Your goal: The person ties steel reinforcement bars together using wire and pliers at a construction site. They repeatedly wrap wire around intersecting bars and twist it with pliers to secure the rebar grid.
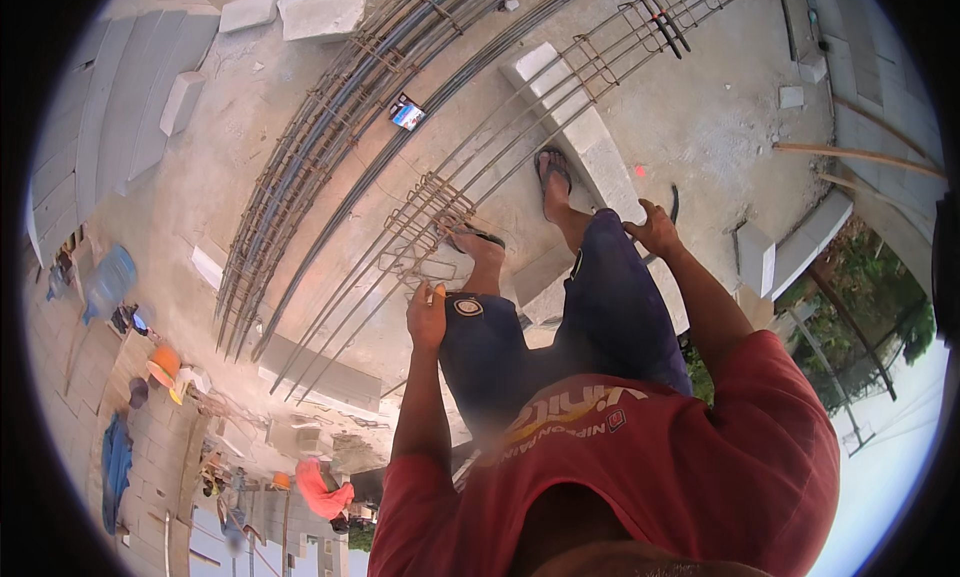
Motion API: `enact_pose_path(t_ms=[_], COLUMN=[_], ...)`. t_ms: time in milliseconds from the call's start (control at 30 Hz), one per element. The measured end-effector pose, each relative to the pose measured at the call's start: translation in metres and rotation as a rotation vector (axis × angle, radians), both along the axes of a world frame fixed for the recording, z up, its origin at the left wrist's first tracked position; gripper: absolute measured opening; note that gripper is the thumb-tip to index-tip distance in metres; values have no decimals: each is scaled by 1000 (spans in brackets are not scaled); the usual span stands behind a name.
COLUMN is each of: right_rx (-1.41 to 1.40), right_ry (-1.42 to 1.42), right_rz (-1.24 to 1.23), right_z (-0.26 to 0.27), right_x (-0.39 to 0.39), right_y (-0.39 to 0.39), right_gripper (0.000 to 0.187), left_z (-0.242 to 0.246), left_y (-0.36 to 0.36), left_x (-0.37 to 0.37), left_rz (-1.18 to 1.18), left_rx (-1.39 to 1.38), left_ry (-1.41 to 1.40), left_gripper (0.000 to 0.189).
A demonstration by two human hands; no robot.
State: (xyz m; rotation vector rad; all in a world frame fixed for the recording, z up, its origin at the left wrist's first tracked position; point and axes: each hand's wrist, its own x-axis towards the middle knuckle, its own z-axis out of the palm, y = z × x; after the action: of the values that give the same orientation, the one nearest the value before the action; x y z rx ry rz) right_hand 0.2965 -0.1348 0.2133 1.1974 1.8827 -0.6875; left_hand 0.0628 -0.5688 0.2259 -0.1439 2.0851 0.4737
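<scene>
My left hand (426,318) is beside my left knee, near the lower part of a rebar cage (427,209). Its fingers are partly curled; whether they hold anything cannot be told. My right hand (656,228) touches the side of my right knee, thumb and fingers apart, with nothing visible in it. Wire stirrups are bunched around the long bars near my left foot, and more stirrups (596,67) are spaced further up. Pliers or pincers with dark handles (660,18) lie across the bars at the top. The cage passes over a pale block (574,119).
Bundled rebar cages (322,119) and loose bars lie to the left, with a small printed packet (406,113) on them. Pale blocks (322,14) lie around. Wooden strips (855,151) are at right. A person in a red-orange top (322,491) is at lower left.
</scene>
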Motion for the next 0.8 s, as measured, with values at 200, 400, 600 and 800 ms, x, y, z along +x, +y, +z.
enact_pose_path(t_ms=[200, 400, 600, 800], right_rx=[166, 275, 273, 281], right_ry=[99, 360, 366, 419], right_rz=[151, 245, 158, 81], right_z=[-122, -213, -228, -220], right_x=[-80, -94, -93, -91], right_y=[48, 46, 37, 31], right_gripper=[111, 127, 126, 120], left_z=[-130, -208, -277, -245], left_y=[81, 176, 205, 229], left_x=[-117, -174, -165, -141], left_rz=[41, -61, -238, -378], left_rx=[317, 444, 494, 396], left_ry=[261, 206, -370, -425], left_gripper=[51, 56, 84, 90])
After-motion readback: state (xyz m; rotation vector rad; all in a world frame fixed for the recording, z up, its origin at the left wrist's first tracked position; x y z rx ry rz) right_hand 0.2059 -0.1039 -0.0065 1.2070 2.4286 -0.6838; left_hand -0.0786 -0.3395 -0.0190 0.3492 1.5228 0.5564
